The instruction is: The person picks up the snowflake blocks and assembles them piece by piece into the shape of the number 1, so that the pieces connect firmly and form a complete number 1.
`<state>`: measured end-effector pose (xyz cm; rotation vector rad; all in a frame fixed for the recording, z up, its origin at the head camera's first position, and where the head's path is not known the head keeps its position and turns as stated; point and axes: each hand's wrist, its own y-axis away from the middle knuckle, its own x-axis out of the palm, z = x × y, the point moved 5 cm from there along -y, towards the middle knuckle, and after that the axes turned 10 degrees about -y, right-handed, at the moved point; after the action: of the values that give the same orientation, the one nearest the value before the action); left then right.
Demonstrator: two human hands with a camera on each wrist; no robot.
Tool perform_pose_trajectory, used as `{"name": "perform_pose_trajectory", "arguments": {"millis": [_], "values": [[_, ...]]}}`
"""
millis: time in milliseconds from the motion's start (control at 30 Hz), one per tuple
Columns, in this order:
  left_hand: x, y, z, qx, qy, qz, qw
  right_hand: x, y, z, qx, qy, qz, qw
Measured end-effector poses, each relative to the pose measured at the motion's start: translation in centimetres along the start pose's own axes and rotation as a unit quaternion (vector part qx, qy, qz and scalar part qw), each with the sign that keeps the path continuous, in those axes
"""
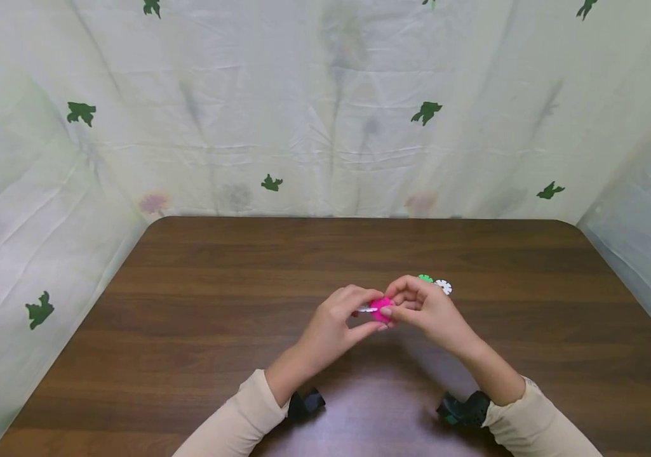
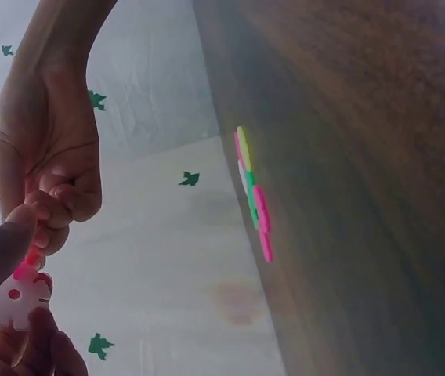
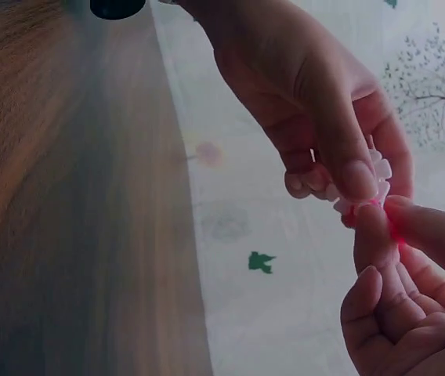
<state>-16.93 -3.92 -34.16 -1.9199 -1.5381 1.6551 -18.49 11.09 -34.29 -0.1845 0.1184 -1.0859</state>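
Note:
Over the table, both hands meet around two small notched plastic discs joined at an angle. My left hand (image 1: 331, 322) pinches the white notched disc (image 2: 17, 304), which shows edge-on in the head view. With thumb and fingertips, my right hand (image 1: 430, 312) pinches the pink notched disc (image 1: 381, 309), which crosses the white one. In the right wrist view, the left thumb lies over the white disc and fingertips cover most of the pink one.
Behind the right hand, a green disc (image 1: 425, 278) and another white disc (image 1: 444, 287) lie on the brown table (image 1: 199, 330). The left wrist view also shows a yellow disc (image 2: 244, 149) and pink discs (image 2: 262, 207) there. A patterned cloth (image 1: 302, 127) hangs beyond the table.

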Motion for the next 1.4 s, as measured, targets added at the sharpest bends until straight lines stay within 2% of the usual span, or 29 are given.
{"name": "perform_pose_trajectory", "arguments": {"millis": [133, 233, 367, 567, 667, 733, 900, 1033, 1100, 1200, 1300, 1400], "values": [[-0.3, 0.0, 0.2, -0.002, -0.03, -0.014, 0.9994, -1.0, 0.2, 0.5, -0.021, 0.085, -0.017, 0.996], [-0.6, -0.1, 0.5, -0.014, -0.035, -0.019, 0.9991, -2.8, 0.5, 0.6, -0.031, 0.176, -0.047, 0.9828], [-1.1, -0.2, 0.9, -0.031, -0.03, -0.026, 0.9987, -5.4, 1.2, -0.6, -0.003, 0.243, -0.065, 0.9677], [-1.6, -0.3, 1.2, -0.037, -0.026, -0.036, 0.9983, -7.9, 2.1, -4.1, 0.048, 0.29, -0.061, 0.9537], [-1.8, -0.3, 1.3, -0.039, -0.027, -0.035, 0.9983, -8.3, 2.3, -5.4, 0.046, 0.312, -0.049, 0.9475], [-1.9, -0.3, 1.3, -0.039, -0.029, -0.034, 0.9982, -8.3, 2.3, -6.0, 0.04, 0.338, -0.04, 0.9395], [-2.0, -0.3, 1.3, -0.04, -0.034, -0.033, 0.9981, -7.9, 1.9, -6.2, 0.049, 0.393, -0.026, 0.9179], [-2.2, -0.4, 1.2, -0.039, -0.032, -0.034, 0.9981, -7.6, 1.5, -5.7, 0.064, 0.413, -0.024, 0.9083], [-2.2, -0.4, 1.1, -0.036, -0.032, -0.036, 0.9982, -7.6, 1.4, -5.6, 0.068, 0.414, -0.026, 0.9072], [-2.3, -0.4, 1.1, -0.036, -0.033, -0.035, 0.9982, -7.6, 1.4, -5.6, 0.073, 0.404, -0.035, 0.9111], [-2.2, -0.4, 1.0, -0.037, -0.034, -0.03, 0.9983, -7.6, 1.4, -5.3, 0.075, 0.376, -0.046, 0.9224], [-2.1, -0.4, 0.9, -0.04, -0.042, -0.021, 0.9981, -7.3, 1.3, -4.6, 0.065, 0.32, -0.055, 0.9434]]}}
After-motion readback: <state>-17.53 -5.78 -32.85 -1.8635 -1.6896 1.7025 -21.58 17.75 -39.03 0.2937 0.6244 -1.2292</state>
